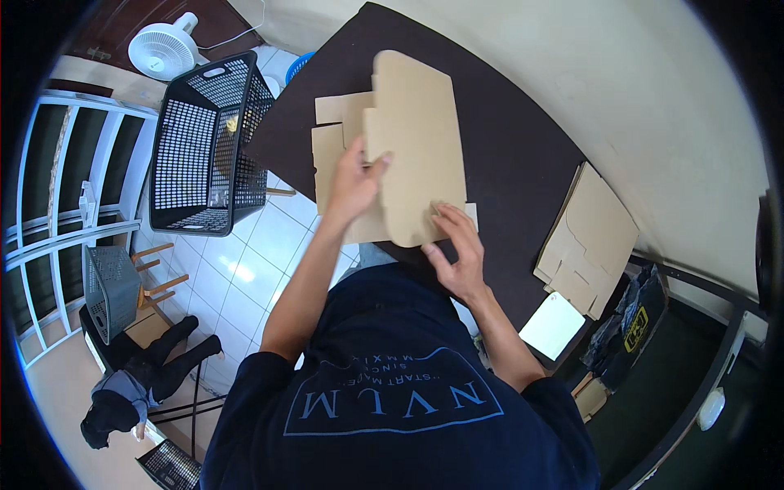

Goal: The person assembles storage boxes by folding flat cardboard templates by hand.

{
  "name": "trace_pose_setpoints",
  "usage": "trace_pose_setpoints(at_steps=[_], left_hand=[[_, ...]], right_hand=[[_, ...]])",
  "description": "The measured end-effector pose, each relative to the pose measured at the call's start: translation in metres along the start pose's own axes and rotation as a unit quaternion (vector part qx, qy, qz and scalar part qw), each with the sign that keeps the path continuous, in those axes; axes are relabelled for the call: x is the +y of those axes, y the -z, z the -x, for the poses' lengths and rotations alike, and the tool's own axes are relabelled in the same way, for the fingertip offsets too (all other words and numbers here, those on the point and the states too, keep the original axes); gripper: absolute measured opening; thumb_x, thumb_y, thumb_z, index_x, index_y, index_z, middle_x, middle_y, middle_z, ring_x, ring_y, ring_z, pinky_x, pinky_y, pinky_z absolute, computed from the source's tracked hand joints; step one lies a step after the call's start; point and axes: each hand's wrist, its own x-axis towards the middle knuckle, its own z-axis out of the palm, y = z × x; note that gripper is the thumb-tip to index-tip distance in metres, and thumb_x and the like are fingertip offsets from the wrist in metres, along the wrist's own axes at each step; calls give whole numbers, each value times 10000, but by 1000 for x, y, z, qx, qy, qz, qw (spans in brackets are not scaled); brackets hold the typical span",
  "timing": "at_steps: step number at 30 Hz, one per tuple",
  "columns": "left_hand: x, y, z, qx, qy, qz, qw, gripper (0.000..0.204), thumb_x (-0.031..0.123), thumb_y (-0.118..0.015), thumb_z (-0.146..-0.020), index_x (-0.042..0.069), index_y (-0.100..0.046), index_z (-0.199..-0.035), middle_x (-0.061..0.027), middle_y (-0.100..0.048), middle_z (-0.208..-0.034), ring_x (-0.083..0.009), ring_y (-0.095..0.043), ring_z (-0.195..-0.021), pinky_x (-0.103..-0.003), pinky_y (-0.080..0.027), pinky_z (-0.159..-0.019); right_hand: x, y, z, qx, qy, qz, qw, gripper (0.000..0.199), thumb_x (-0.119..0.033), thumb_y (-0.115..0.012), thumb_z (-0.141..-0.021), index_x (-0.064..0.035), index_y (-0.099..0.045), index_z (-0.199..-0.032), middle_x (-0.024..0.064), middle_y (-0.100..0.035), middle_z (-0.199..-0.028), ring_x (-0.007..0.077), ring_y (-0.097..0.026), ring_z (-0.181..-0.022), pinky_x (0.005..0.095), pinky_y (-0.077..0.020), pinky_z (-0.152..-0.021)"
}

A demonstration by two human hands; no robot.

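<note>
A flat-cut cardboard box blank (418,139) lies partly folded on the dark table in front of me, its large rounded panel raised over the lower part. Under and left of that panel, a notched flap (328,151) of the same cardboard shows. My left hand (357,181) grips the panel's left edge, thumb on top and fingers behind. At the panel's lower right corner, my right hand (459,249) rests with its fingers spread, the fingertips touching the cardboard near its edge.
A stack of flat cardboard blanks (592,237) lies at the table's right end, beside a pale sheet (554,325). Left of the table (514,163) stands a tall black crate (200,147), near a white fan (163,49). Another person (147,380) sits at the lower left.
</note>
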Motion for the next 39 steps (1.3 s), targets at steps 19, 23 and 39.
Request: trace_pose_setpoints(at_steps=[19, 23, 39], left_hand=[[-166, 150, 25, 170, 83, -155, 970, 371, 225, -699, -940, -18, -536, -1168, -133, -704, -1043, -178, -696, -900, -302, -567, -724], [-120, 129, 25, 178, 165, -303, 922, 622, 338, -855, -746, -35, -542, -1133, -226, -709, -1018, -328, -714, -934, -406, -563, -811], [-127, 125, 24, 164, 183, -374, 894, 774, 455, -856, -705, -16, -430, -1147, -265, -691, -1047, -421, -683, -986, -462, -539, -868]], right_hand=[[107, -148, -135, -61, -82, 186, 977, 723, -447, -427, -1014, 97, -309, -1475, 319, -256, -1554, 457, -191, -1472, 537, -146, -1207], [126, -158, -122, -80, -72, 312, 944, 759, -484, -353, -1021, 91, -250, -1506, 295, -181, -1593, 417, -109, -1504, 530, -97, -1216], [110, -141, -116, -172, -149, 228, 947, 876, -597, -355, -985, 80, -214, -1523, 345, -129, -1586, 468, -72, -1497, 548, -70, -1212]])
